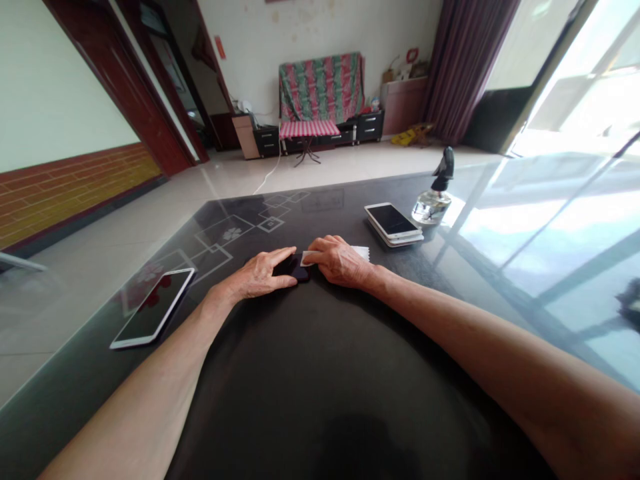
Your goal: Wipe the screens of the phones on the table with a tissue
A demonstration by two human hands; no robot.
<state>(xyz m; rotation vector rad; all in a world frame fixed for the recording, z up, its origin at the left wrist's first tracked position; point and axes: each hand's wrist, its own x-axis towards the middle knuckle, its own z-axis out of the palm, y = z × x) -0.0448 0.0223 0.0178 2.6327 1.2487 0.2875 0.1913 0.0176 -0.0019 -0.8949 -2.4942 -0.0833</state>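
Observation:
A small dark phone (300,269) lies flat on the black glossy table (320,347) in front of me. My left hand (263,272) is at its left end, thumb and fingers apart along its two edges, gripping it. From the right, my right hand (340,261) presses a white cloth (361,253) onto the phone's right end, its fingers curled over the cloth. Part of the cloth sticks out behind that hand. The middle of the phone is partly covered by my fingers.
A white-framed tablet (153,308) lies at the left. Toward the back right are stacked white phones (393,222) and a clear spray bottle (432,203) with a black nozzle. Beyond the table stand a small striped table (309,129) and a cloth-covered television (323,87).

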